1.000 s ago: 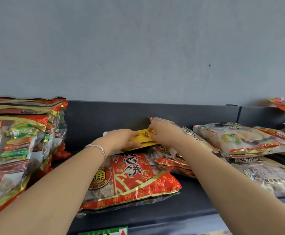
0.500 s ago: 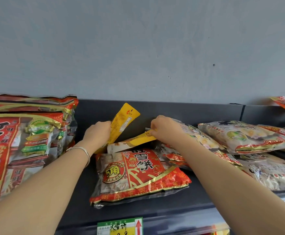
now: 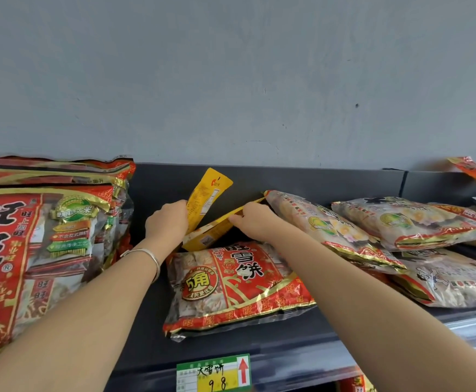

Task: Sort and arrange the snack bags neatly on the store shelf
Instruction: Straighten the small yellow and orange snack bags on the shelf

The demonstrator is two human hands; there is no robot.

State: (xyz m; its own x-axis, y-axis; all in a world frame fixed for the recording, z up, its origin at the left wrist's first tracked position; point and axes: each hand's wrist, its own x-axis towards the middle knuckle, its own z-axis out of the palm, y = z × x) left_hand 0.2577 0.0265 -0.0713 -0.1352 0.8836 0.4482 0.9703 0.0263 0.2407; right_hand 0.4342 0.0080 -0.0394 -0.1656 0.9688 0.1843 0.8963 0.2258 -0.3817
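My left hand (image 3: 166, 222) grips a small yellow snack packet (image 3: 207, 193) and holds it upright against the dark back panel of the shelf. My right hand (image 3: 255, 223) pinches the top edge of a second yellow packet (image 3: 211, 233), which lies tilted behind a red rice-cracker bag (image 3: 239, 287). That red bag lies flat on the dark shelf (image 3: 146, 335) between my forearms. A silver bangle sits on my left wrist.
A tall stack of large red snack bags (image 3: 41, 250) fills the shelf's left side. Several clear-and-red bags (image 3: 401, 227) lie overlapping on the right. A green and yellow price tag (image 3: 214, 373) hangs on the shelf's front edge. Grey wall rises behind.
My left hand has lifted one yellow packet from lying flat to standing upright. My right hand stays on the second packet's edge. The view has moved closer.
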